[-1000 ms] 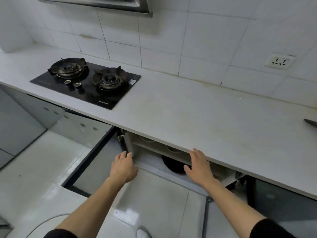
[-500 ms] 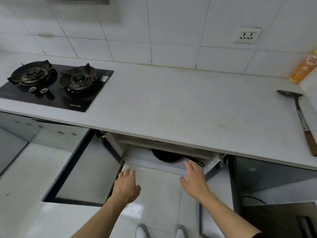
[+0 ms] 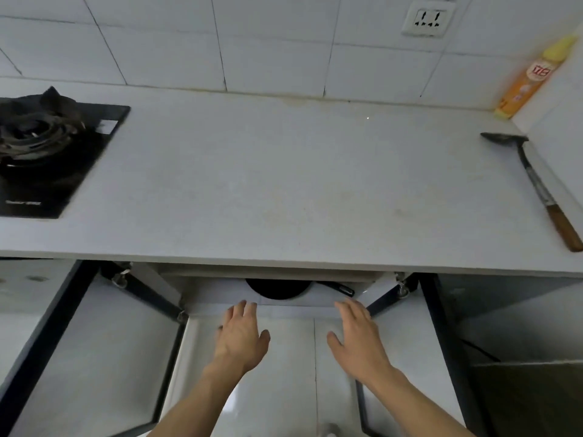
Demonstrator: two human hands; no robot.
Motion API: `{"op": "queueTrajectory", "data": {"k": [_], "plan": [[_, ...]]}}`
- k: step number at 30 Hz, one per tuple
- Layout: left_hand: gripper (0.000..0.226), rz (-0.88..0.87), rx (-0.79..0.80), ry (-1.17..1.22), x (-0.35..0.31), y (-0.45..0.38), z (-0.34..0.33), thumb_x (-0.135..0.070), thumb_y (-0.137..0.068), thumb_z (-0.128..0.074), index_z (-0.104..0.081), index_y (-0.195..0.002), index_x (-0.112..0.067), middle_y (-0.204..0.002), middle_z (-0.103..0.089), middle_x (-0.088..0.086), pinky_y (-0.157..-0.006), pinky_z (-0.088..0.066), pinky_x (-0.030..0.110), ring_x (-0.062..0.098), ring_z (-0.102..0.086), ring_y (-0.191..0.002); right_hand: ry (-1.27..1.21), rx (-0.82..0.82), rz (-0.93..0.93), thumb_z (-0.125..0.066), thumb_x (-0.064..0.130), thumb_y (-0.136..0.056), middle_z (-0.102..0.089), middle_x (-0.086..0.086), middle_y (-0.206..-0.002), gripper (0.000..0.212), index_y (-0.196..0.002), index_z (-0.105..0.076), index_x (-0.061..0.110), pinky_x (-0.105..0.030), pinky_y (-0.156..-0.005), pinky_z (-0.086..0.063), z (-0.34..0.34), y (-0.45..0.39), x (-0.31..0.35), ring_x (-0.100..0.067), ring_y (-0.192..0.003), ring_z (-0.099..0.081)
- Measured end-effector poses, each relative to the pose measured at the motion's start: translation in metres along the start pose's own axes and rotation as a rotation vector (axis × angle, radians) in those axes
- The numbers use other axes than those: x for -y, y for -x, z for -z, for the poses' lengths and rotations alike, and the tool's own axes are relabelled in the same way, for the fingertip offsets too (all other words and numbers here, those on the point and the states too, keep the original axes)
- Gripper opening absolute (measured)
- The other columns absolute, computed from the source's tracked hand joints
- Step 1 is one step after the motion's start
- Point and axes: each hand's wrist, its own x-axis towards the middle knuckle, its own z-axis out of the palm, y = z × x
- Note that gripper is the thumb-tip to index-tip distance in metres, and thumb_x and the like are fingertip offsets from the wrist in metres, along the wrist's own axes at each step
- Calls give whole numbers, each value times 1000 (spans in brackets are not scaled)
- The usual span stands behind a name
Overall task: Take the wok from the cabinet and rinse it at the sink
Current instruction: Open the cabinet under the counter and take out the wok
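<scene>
A black wok [image 3: 277, 288] lies inside the open cabinet [image 3: 315, 302] under the white counter [image 3: 284, 190], with its black handle [image 3: 336, 287] pointing right. Only its front part shows below the counter edge. My left hand [image 3: 241, 337] hovers in front of the cabinet floor edge, fingers apart, holding nothing. My right hand [image 3: 358, 337] hovers to the right of it, also spread and empty. Neither hand touches the wok. No sink is in view.
Both cabinet doors stand swung out, the left door [image 3: 85, 351] and the right door [image 3: 410, 342]. A gas hob [image 3: 47, 152] is at the left. A metal spatula [image 3: 536, 187] and an orange bottle [image 3: 530, 80] are at the right. A wall socket [image 3: 427, 18] is above.
The view has shifted right and closer to the counter. Both hands have drawn together in front of the open cabinet, and the right door now stands open.
</scene>
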Motion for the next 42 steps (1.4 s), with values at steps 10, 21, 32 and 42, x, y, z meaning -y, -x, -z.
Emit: {"op": "queueTrajectory", "data": {"k": [10, 21, 32, 42], "plan": [[70, -54, -4, -71, 45, -155, -183, -46, -96, -48, -16, -154, -24, -164, -10, 1, -118, -24, 50, 26, -8, -150, -70, -84, -121, -56, 31, -93, -25, 0, -157, 60, -147, -30, 23, -35, -117, -21, -193, -108, -89, -19, -146, -16], [66, -348, -389, -28, 103, -327, -332, -35, -79, -70, -49, -139, -17, -140, -51, 6, -99, -44, 45, 31, -48, -127, -107, -217, -13, -57, 36, -90, -27, -3, -156, 63, -146, -33, 22, -37, -117, -23, -365, -267, -154, -22, -143, -22], [70, -367, -366, -168, 102, -364, -402, -31, -80, -68, -43, -144, -17, -149, -43, 7, -112, -34, 44, 31, -35, -140, 26, -96, -35, -55, 36, -92, -8, -2, -163, 73, -153, -16, 26, -41, -119, -13, -426, -285, -197, -22, -149, -3], [45, -330, -343, -335, 113, -399, -401, -42, -89, -54, -48, -129, -22, -127, -48, 1, -106, -33, 37, 24, -44, -120, 120, -75, 12, -54, 38, -93, -7, -3, -163, 72, -153, -16, 24, -40, -119, -12, -420, -300, -230, -23, -149, -2]]}}
